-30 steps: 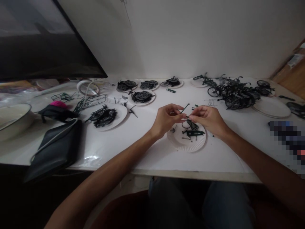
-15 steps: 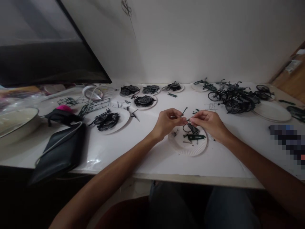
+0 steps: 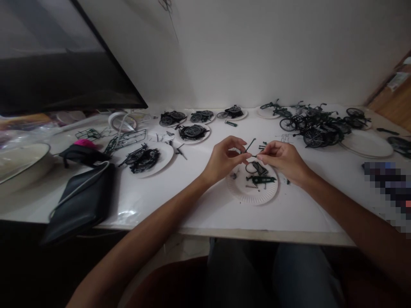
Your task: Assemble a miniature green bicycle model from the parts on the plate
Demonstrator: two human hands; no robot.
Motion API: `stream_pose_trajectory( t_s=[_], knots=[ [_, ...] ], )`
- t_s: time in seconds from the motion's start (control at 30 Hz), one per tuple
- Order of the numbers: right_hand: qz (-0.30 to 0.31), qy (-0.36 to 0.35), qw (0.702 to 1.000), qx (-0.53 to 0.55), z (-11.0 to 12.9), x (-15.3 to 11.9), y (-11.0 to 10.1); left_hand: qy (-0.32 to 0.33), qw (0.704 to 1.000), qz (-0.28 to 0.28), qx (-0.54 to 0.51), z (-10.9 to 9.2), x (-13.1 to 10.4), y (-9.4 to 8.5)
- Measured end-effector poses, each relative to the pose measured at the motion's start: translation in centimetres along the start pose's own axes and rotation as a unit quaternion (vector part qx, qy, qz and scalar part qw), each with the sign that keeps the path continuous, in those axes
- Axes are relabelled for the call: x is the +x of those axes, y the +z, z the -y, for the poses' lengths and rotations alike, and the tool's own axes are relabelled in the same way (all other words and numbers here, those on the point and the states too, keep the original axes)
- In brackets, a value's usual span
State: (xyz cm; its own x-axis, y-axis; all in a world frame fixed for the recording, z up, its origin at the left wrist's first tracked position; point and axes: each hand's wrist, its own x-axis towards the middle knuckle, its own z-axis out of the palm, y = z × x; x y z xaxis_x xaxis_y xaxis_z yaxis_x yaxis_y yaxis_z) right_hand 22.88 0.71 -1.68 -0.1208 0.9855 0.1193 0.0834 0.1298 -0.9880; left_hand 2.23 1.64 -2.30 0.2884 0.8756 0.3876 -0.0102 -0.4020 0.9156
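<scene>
My two bare hands meet above a white paper plate near the front of a white table. My left hand pinches a slender dark rod between thumb and fingers; the rod slants up and away, its far end slightly widened. My right hand has thumb and forefinger pressed on a tiny dark piece that bridges the gap to my left fingertips. Whether the piece and the rod are joined is too small to tell.

Both look like moulded plastic, so I judge them very light and fairly stiff, and the rod thin enough to snap if bent. The rod is best held low, near the end in my fingers, with any push kept along its length. The tiny piece offers little to grip and could slip; the pads of thumb and forefinger suit it, squeezing gently.

On the plate below lie a dark ring and a flat dark green part; I would lift that one by its broad middle, sparing the thin projections. Beyond my right hand stands a cluster of miniature bicycles.
</scene>
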Motion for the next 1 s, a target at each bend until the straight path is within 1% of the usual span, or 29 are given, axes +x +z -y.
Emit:
stream_pose_trajectory(
  t_s=[0.1, 0.2, 0.3, 0.4, 0.5, 0.6, 0.8, 1.0],
  knots=[
    [0.008, 0.003, 1.000, 0.017, -0.2, 0.1, -0.2, 0.006, 0.997, 0.018, 0.071, -0.2, 0.2, -0.8],
    [0.011, 0.002, 0.999, 0.030, -0.4, 0.1, -0.3, 0.005, 0.985, 0.047, 0.163, -0.4, 0.3, -1.5],
    [0.008, -0.001, 0.999, 0.031, -0.5, 0.2, -0.2, 0.021, 0.974, 0.082, 0.208, -0.6, 0.4, -1.9],
    [0.010, -0.002, 0.999, 0.032, -0.5, 0.2, -0.1, 0.022, 0.969, 0.116, 0.217, -0.7, 0.3, -2.0],
    [0.009, -0.005, 1.000, 0.028, -0.6, 0.1, 0.0, 0.017, 0.968, 0.133, 0.210, -0.8, 0.2, -1.9],
    [0.011, -0.010, 1.000, 0.024, -0.6, 0.1, 0.0, 0.016, 0.969, 0.139, 0.205, -1.0, 0.1, -1.7],
    [0.026, -0.017, 0.999, 0.024, -0.6, 0.1, -0.1, 0.003, 0.973, 0.134, 0.186, -1.7, 0.1, -1.5],
    [0.013, -0.003, 1.000, 0.027, -0.5, 0.1, 0.0, 0.006, 0.973, 0.145, 0.180, -1.3, 0.1, -1.7]
  ],
)
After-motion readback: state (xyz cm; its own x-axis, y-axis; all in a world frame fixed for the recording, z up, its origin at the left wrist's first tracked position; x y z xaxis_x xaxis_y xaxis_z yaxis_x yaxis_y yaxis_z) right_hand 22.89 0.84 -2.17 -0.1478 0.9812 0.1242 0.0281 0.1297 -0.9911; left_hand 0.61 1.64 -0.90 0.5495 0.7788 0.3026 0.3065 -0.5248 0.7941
